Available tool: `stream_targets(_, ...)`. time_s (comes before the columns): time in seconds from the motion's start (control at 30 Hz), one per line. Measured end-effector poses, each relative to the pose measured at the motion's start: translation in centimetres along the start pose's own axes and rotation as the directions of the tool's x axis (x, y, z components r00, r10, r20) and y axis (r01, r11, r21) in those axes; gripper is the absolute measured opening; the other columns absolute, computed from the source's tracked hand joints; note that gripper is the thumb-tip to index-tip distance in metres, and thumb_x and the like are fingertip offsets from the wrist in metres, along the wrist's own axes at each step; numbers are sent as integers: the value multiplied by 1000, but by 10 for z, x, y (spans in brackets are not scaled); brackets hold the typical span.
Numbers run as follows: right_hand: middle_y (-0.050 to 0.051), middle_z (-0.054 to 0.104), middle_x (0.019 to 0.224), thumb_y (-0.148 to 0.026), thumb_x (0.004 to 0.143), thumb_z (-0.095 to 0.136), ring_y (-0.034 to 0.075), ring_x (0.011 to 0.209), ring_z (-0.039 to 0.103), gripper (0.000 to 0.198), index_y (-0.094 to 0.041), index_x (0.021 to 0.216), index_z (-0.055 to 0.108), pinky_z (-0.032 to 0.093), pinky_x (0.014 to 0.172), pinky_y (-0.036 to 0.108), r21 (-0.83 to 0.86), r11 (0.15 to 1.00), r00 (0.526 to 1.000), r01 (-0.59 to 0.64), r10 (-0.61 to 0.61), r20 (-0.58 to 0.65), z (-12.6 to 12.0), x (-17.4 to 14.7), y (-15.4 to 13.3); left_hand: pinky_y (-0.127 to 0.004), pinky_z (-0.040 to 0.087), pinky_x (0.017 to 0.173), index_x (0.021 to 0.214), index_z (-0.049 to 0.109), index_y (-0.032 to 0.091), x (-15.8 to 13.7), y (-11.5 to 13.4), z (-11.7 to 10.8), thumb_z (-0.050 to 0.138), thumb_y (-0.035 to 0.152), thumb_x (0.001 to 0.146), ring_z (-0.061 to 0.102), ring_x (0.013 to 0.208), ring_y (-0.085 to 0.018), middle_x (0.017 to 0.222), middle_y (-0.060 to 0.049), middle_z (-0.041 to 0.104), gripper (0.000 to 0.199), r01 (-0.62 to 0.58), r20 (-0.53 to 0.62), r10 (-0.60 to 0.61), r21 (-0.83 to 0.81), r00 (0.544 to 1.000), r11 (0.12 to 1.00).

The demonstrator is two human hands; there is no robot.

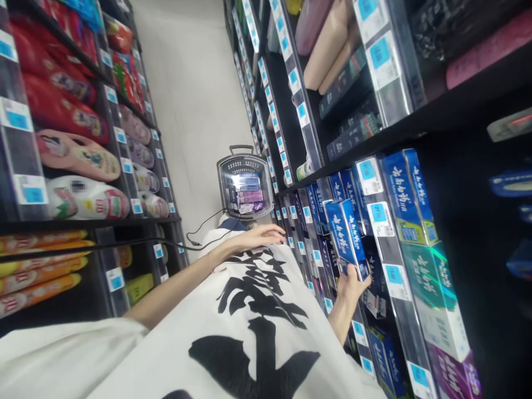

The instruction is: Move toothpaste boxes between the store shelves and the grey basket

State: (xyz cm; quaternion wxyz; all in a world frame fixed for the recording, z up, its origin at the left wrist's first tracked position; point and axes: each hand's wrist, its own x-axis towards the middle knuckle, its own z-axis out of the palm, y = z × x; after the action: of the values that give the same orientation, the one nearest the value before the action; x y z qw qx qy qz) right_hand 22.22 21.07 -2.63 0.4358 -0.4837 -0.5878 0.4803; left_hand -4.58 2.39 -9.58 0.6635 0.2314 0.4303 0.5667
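At the shelf on the right, my right hand [351,285] grips the lower end of a blue toothpaste box [346,233] with white lettering. The thumb presses on its near end, and part of the fingers is hidden behind the box. The box is tilted in front of more blue toothpaste boxes on the shelf. My left hand [266,235] is in front of my white shirt [286,288], its fingers stretched out and nothing in them. Beyond it on the floor stands a dark shopping basket [222,174] holding several blue, pink and purple boxes.
Shelves with price tags line both sides of the aisle. On the right are blue boxes [409,194] and a green box [430,271]. Red and white bottles [89,197] fill the left shelf. A black cable [137,242] crosses the left side. Pale floor [191,83] runs between.
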Motion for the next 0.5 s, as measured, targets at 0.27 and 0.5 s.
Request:
stream_targets(0.27,3,68,112,-28,71,76,23,97,71,46,-23,113,58,59,93,55,-26,998,992,64,-66,-107,27,23,-21,-38,49,97,125,60,19,-2,-5,-7,70,50,88,67,110,-23,122,-13,72,49,19,-1,-19,36,1000,999)
stream_targets(0.5,7,62,118,-43,70,74,26,103,68,58,-26,117,45,62,84,49,-249,968,971,-18,-42,-234,33,40,-23,-36,49,94,122,60,18,-2,-6,-10,68,54,87,67,107,-23,120,-13,72,50,31,-41,-28,64,999,997)
